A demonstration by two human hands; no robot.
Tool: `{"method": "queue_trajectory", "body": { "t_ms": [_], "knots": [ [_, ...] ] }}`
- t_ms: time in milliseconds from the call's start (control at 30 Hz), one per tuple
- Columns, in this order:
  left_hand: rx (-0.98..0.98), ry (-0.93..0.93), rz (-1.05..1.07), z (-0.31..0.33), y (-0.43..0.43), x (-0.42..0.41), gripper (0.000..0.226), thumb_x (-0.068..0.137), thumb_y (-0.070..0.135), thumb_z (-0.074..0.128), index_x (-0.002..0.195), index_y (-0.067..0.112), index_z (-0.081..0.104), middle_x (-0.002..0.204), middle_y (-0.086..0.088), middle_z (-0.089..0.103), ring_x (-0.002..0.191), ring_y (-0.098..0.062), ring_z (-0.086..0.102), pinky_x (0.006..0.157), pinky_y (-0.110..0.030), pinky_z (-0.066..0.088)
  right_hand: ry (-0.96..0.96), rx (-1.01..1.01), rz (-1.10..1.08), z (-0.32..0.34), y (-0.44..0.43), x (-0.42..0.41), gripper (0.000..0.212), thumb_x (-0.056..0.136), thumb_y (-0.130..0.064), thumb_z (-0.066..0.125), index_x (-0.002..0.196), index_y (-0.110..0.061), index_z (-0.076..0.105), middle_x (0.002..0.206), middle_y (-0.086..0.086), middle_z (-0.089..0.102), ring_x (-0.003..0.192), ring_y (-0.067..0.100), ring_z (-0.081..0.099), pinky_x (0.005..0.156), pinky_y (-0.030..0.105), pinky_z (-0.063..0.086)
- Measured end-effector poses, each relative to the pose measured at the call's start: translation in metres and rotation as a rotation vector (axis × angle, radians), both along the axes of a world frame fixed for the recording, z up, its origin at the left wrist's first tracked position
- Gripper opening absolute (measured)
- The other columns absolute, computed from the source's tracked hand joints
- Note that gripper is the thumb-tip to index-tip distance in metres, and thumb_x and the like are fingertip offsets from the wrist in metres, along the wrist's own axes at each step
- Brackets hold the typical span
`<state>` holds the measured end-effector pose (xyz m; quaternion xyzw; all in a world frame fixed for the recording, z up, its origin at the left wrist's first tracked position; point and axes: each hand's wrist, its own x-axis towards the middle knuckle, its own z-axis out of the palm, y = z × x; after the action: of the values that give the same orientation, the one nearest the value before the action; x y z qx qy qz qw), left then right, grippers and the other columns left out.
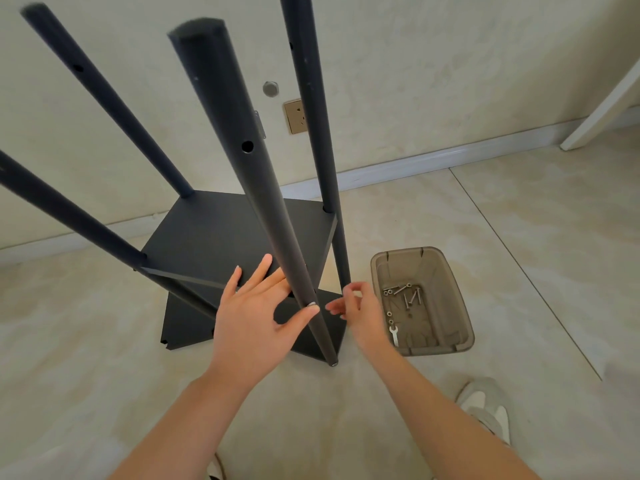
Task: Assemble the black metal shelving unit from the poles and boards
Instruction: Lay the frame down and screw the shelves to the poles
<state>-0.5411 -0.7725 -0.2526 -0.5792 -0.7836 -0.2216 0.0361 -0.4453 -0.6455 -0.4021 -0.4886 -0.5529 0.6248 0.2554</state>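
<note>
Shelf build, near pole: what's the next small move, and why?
Probably seat a bolt through the near pole at the upper board corner. The left hand braces that pole there with straight fingers and thumb. The right hand hovers beside it, but I cannot tell whether it pinches a bolt. If not, bolts lie in the bin.

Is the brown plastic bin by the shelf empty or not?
Not empty. The bin holds several bolts, a few nuts and a small wrench on its bottom.
</note>
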Motion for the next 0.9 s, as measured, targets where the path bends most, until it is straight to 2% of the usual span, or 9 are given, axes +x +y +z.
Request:
{"method": "queue_trajectory", "body": {
  "t_ms": [100, 233, 400, 500, 567, 633, 733, 800, 900],
  "knots": [
    [-0.023, -0.009, 0.013, 0.006, 0.001, 0.002, 0.038, 0.081, 0.047, 0.072, 0.111, 0.024, 0.076, 0.129, 0.018, 0.055, 0.132, -0.029, 0.054, 0.111, -0.062, 0.035, -0.020, 0.002, 0.174, 0.006, -0.018, -0.010, 0.005, 0.104, -0.026, 0.046, 0.100, -0.028, 0.048, 0.085, -0.004, 0.069, 0.076, 0.007, 0.069, 0.073, 0.020, 0.053],
    [-0.101, -0.048, 0.059, 0.017, 0.008, -0.003, 0.035, 0.076, 0.042, 0.084, 0.108, 0.030, 0.076, 0.125, 0.016, 0.067, 0.131, -0.028, 0.056, 0.110, -0.059, 0.032, -0.049, -0.081, 0.321, 0.016, -0.021, -0.011, 0.009, 0.106, -0.026, 0.041, 0.105, -0.019, 0.046, 0.090, 0.009, 0.072, 0.073, 0.019, 0.073, 0.082, 0.034, 0.059],
    [-0.245, -0.090, 0.146, 0.033, 0.020, -0.008, 0.052, 0.082, 0.058, 0.071, 0.130, 0.041, 0.061, 0.132, 0.017, 0.063, 0.137, -0.020, 0.049, 0.117, -0.052, 0.026, -0.079, -0.178, 0.263, 0.034, -0.013, -0.018, 0.011, 0.106, -0.025, 0.043, 0.109, -0.015, 0.046, 0.098, 0.015, 0.068, 0.063, 0.020, 0.066, 0.070, 0.032, 0.059],
    [-0.258, -0.092, 0.189, 0.045, 0.022, -0.015, 0.055, 0.083, 0.061, 0.067, 0.134, 0.041, 0.057, 0.131, 0.015, 0.065, 0.135, -0.021, 0.051, 0.114, -0.053, 0.033, -0.068, -0.193, 0.199, 0.046, -0.011, -0.025, 0.011, 0.106, -0.026, 0.041, 0.102, -0.018, 0.047, 0.091, 0.014, 0.066, 0.056, 0.017, 0.063, 0.059, 0.026, 0.058],
    [-0.246, -0.099, 0.236, 0.056, 0.023, -0.028, 0.056, 0.083, 0.063, 0.065, 0.133, 0.041, 0.057, 0.126, 0.014, 0.068, 0.126, -0.018, 0.059, 0.107, -0.047, 0.043, -0.078, -0.086, 0.174, 0.057, -0.008, -0.030, 0.013, 0.106, -0.024, 0.039, 0.100, -0.016, 0.048, 0.083, 0.009, 0.065, 0.050, 0.011, 0.061, 0.046, 0.017, 0.051],
    [-0.222, -0.134, 0.280, 0.069, 0.020, -0.043, 0.053, 0.083, 0.064, 0.066, 0.131, 0.041, 0.061, 0.118, 0.014, 0.070, 0.109, -0.011, 0.065, 0.096, -0.036, 0.049, -0.119, 0.090, 0.202, 0.070, -0.005, -0.036, 0.011, 0.104, -0.022, 0.039, 0.099, -0.017, 0.047, 0.082, 0.007, 0.063, 0.056, 0.011, 0.062, 0.042, 0.013, 0.045],
    [-0.155, -0.284, 0.297, 0.083, 0.009, -0.066, 0.045, 0.082, 0.060, 0.069, 0.121, 0.040, 0.067, 0.090, 0.024, 0.065, 0.077, 0.003, 0.058, 0.070, -0.015, 0.039, -0.178, 0.224, 0.290, 0.091, -0.001, -0.047, 0.008, 0.104, -0.023, 0.038, 0.104, -0.018, 0.045, 0.088, 0.010, 0.063, 0.071, 0.022, 0.066, 0.057, 0.029, 0.055],
    [-0.123, -0.378, 0.312, 0.089, 0.000, -0.080, 0.039, 0.081, 0.057, 0.071, 0.116, 0.040, 0.069, 0.081, 0.028, 0.061, 0.076, 0.005, 0.057, 0.067, -0.013, 0.038, -0.245, 0.258, 0.380, 0.105, 0.000, -0.054, 0.006, 0.104, -0.020, 0.041, 0.109, -0.019, 0.042, 0.089, 0.009, 0.063, 0.071, 0.024, 0.068, 0.065, 0.037, 0.060],
    [-0.123, -0.510, 0.316, 0.093, -0.014, -0.099, 0.029, 0.080, 0.054, 0.073, 0.107, 0.043, 0.067, 0.090, 0.020, 0.069, 0.084, 0.002, 0.059, 0.070, -0.015, 0.037, -0.334, 0.310, 0.494, 0.116, -0.002, -0.065, 0.018, 0.103, -0.016, 0.047, 0.118, -0.019, 0.038, 0.085, 0.003, 0.061, 0.052, 0.011, 0.064, 0.046, 0.017, 0.051]
  ]
}}
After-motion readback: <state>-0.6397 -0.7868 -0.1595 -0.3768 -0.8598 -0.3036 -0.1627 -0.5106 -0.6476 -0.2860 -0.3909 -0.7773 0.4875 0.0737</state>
